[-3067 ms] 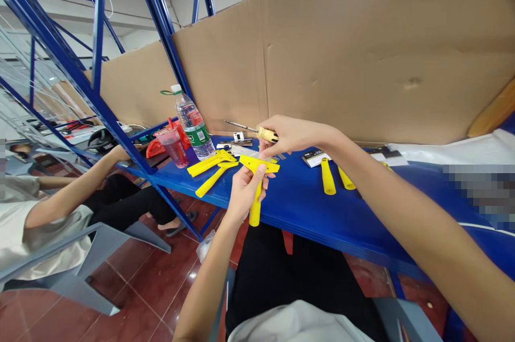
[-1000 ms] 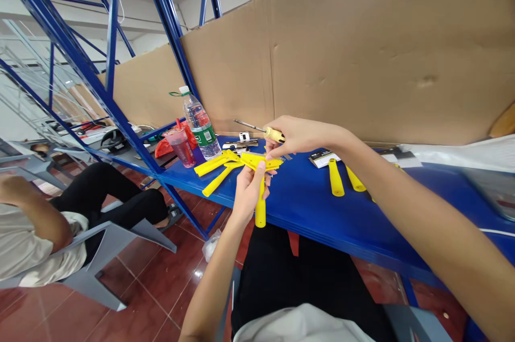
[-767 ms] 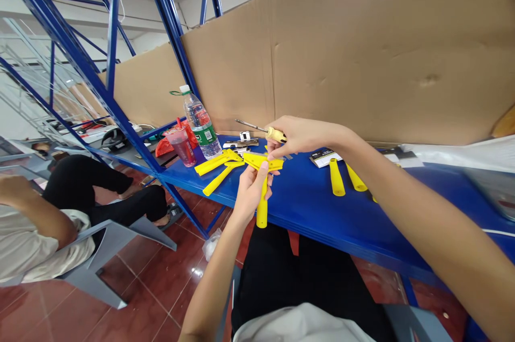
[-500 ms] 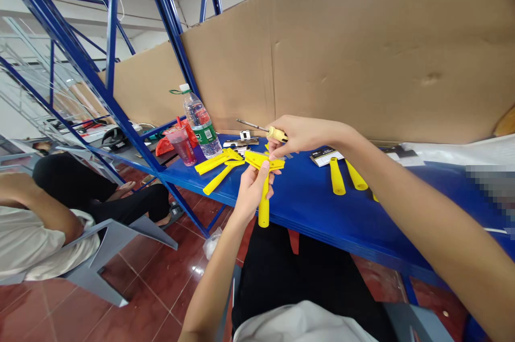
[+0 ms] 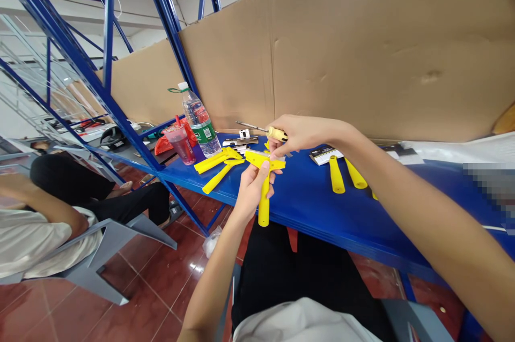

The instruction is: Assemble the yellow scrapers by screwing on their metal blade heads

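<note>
Left hand (image 5: 250,186): closes firmly round a yellow T-shaped tool (image 5: 264,200), with thumb pressed over the joint of head and handle.

Yellow T-shaped tool: sits in the left grip, in front of the body at the near edge of the blue table (image 5: 306,192); points handle downward, spreads crosshead to both sides above the thumb.

Right hand (image 5: 295,134): closes round a screwdriver (image 5: 277,134), with fingertips lowered to the tool's head just above the left thumb. Small part between those fingertips: cannot be told.

Screwdriver: shows a pale yellow handle; aims shaft leftward, clear of the tool.

Left of the grip, on the table: two yellow handled pieces (image 5: 215,165), lie close together, slant toward the left hand. Farther left: clear bottle with green label (image 5: 201,127), stands upright; red-tinted cup with straw (image 5: 183,148), stands just beside the bottle.

Beyond the grip, slightly left: small white item (image 5: 244,133), lies among flat parts too small to tell.

Right of the grip: black-and-white card (image 5: 324,155); two yellow handles (image 5: 338,176), lie side by side, close to the right forearm.

Behind the grip: cardboard panel (image 5: 341,58), stands along the table's back.

Far left of the grip: seated co-worker (image 5: 36,235), occupies a grey chair (image 5: 107,256).
</note>
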A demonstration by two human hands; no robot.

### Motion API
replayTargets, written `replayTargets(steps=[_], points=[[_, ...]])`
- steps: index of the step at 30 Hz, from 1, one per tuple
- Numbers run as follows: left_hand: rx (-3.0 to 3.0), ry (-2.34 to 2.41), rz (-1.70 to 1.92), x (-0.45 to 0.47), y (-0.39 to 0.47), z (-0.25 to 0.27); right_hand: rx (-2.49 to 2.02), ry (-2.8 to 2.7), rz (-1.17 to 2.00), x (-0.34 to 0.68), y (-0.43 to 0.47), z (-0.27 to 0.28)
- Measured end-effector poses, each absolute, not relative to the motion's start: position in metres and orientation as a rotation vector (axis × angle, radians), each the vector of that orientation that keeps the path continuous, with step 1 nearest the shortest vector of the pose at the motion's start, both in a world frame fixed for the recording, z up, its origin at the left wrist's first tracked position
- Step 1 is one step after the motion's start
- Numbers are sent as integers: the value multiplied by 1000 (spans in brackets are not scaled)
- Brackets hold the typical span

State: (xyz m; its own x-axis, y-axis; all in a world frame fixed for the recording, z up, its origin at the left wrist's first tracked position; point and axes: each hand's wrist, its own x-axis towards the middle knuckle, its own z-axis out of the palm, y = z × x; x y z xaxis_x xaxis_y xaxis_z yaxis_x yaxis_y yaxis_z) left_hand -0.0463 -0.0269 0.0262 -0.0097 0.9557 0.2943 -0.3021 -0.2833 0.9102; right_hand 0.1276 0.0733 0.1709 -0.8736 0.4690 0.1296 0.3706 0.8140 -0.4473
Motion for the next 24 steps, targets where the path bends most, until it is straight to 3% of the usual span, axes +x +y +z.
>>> replayTargets(steps=[24], points=[[1220, 814, 1545, -45, -29, 29, -591, -2767, 772, 129, 77, 168]])
